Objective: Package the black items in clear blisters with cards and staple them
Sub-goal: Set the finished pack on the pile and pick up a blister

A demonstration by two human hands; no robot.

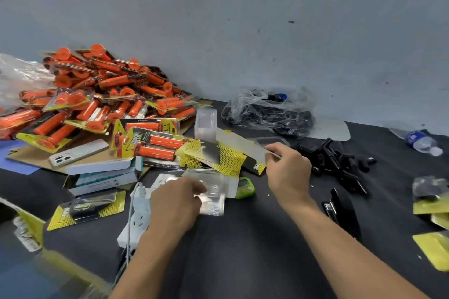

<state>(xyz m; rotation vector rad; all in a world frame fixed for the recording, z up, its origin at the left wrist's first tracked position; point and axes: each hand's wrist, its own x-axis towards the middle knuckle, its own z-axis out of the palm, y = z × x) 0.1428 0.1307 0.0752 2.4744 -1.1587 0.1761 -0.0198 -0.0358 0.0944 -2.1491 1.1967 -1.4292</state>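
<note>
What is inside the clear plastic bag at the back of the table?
Mostly black pieces fill the clear plastic bag, with one blue object near its top. The crumpled, glare-streaked film hides their shapes and number, and whatever lies underneath them.

Bare left hand, bare right hand, both forearms bare as far as they show

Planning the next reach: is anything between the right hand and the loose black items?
Nothing visible: the black items lie just right of the right hand, bare table between. That hand pinches a card, though; the left hand holds a clear blister.
</note>
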